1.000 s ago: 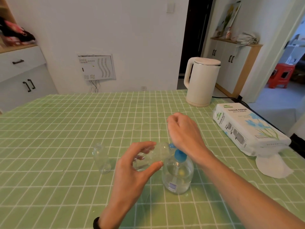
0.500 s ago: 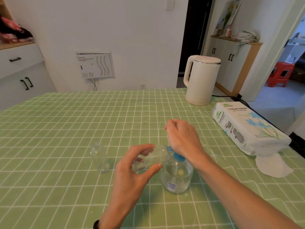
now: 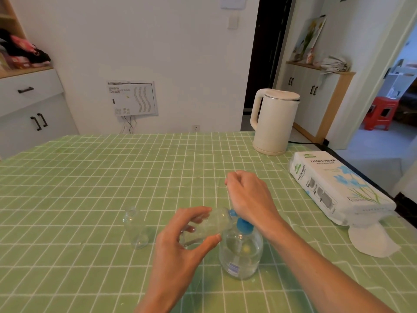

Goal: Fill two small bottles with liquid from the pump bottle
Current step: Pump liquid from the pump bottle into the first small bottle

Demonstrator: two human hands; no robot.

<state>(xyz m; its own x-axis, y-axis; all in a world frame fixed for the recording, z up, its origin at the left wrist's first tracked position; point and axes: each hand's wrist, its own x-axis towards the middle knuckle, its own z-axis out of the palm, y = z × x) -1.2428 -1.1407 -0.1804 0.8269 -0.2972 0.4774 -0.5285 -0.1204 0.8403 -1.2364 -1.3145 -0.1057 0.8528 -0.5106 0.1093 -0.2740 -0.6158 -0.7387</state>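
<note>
A clear pump bottle (image 3: 241, 254) with a blue pump head stands on the green checked tablecloth (image 3: 90, 181), part full of clear liquid. My right hand (image 3: 250, 197) lies over the pump head with its fingers curled down; the palm hides most of the head. My left hand (image 3: 180, 245) grips a small clear bottle (image 3: 211, 223) tilted on its side, with its mouth at the blue spout. A second small clear bottle (image 3: 135, 228) stands upright on the cloth to the left, apart from both hands.
A cream electric kettle (image 3: 272, 122) stands at the table's far right. A white tissue paper pack (image 3: 334, 188) lies along the right edge with a loose sheet (image 3: 372, 240) beside it. Cabinets line the walls behind.
My right hand has sunk a little on the pump head. The left hand keeps the small bottle at the spout. The camera has shifted slightly.
</note>
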